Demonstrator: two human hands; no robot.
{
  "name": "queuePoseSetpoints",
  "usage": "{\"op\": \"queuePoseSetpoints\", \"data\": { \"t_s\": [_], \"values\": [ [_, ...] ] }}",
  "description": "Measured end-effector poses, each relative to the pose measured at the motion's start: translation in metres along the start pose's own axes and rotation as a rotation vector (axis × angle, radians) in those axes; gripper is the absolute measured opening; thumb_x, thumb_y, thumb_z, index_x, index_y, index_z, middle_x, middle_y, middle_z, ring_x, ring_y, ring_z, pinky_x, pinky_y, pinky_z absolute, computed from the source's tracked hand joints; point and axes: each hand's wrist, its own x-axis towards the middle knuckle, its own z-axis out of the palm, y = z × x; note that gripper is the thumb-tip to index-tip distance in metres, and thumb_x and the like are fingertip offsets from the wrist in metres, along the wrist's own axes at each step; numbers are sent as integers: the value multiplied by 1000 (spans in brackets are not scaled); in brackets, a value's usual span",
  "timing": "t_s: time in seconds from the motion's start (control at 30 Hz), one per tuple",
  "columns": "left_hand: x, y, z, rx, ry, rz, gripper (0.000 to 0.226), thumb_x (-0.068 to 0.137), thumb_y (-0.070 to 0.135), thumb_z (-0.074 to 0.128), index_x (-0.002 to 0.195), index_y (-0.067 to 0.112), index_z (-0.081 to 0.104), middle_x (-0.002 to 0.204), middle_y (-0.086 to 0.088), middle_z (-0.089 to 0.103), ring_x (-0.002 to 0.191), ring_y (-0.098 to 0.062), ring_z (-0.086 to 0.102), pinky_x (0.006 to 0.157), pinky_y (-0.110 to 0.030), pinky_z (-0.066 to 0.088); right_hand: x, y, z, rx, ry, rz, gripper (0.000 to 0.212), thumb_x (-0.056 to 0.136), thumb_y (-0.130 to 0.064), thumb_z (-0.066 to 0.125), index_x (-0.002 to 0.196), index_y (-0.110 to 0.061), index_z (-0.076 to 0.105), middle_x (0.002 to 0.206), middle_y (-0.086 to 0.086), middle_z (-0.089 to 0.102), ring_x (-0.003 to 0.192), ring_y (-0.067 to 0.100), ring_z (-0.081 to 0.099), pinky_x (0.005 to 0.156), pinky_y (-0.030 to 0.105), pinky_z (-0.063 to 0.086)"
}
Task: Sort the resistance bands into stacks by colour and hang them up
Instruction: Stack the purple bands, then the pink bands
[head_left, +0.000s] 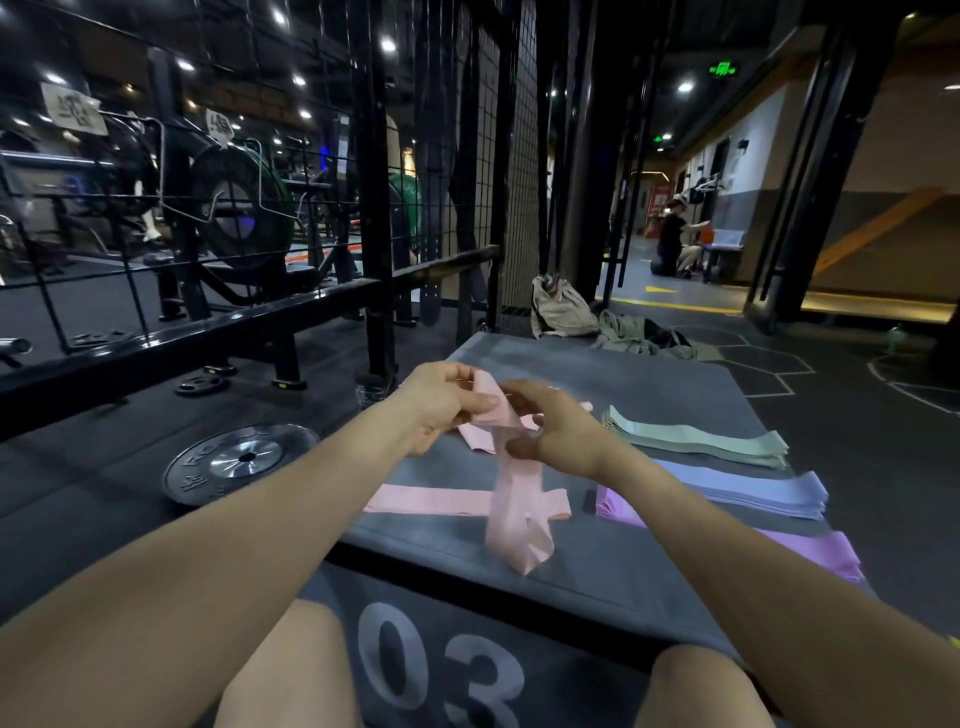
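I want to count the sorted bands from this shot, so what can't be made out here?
- Purple stack, head view: the right forearm covers its near end.
- Pink band in both hands: the right hand and left hand hide its top end.
- Pink bands on the mat: the hanging band crosses them.
- Green stack and blue stack: layers too thin to count.

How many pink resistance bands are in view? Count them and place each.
3, maybe more hidden: held band gripped by left hand and right hand; flat band lying nearest; far band behind the hands.
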Motion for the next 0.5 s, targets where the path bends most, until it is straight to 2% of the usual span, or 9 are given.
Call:
{"op": "queuePoseSetpoints", "data": {
  "t_s": [0.07, 0.13, 0.17, 0.2, 0.3, 0.43, 0.5],
  "values": [
    [-4, 6, -2, 76, -49, 36, 28, 78, -18, 59, 83, 9, 56, 79, -8, 61, 60, -11, 62, 46, -15, 48, 1, 2, -2, 200, -39, 38, 55, 72, -15, 68, 125, -14, 54, 111, 6, 65, 100, 14, 59, 82, 13, 45],
    [-8, 12, -5, 123, -87, 50, 30, 79, -21, 56, 84, 9, 56, 77, -8, 61, 48, -5, 61, 40, -13, 44, 1, 2, -4, 357, -39, 70, 35, 73, -21, 64, 107, -16, 63, 100, 7, 66, 92, 14, 58, 90, 35, 46],
    [-9, 14, -7, 142, -100, 54, 30, 80, -21, 55, 85, 9, 57, 78, -8, 62, 48, -3, 61, 41, -14, 45, 1, 1, -4, 401, -28, 88, 23, 79, -22, 62, 100, -14, 65, 95, 6, 65, 90, 15, 55, 89, 40, 43],
    [-10, 16, -8, 157, -111, 58, 30, 80, -20, 55, 86, 10, 57, 79, -7, 62, 50, -3, 61, 43, -14, 46, 2, 1, -4, 410, -11, 103, 20, 85, -23, 60, 97, -8, 65, 89, 7, 61, 86, 17, 52, 86, 40, 41],
    [-9, 17, -10, 166, -96, 74, 27, 84, -16, 53, 88, 10, 58, 81, -7, 61, 60, -10, 59, 41, -14, 43, 4, 0, 1, 287, 52, 113, 37, 93, -22, 57, 87, 14, 56, 75, 9, 45, 72, 18, 38, 72, 31, 33],
    [-5, 8, -9, 173, -18, 32, 8, 88, 2, 59, 94, 7, 62, 80, -7, 62, 64, -12, 60, 49, -18, 52, 4, -2, 4, 254, 138, 113, 42, 92, -18, 59, 70, 17, 52, 62, 7, 33, 53, 10, 29, 50, 21, 25],
    [-2, 5, -7, 182, 36, 33, 10, 87, 5, 62, 97, 4, 64, 75, -6, 62, 55, -8, 60, 46, -17, 50, 5, -1, 4, 289, 152, 115, 43, 89, -18, 62, 73, 20, 53, 66, 9, 39, 60, 15, 33, 55, 24, 27]
  ]
}}
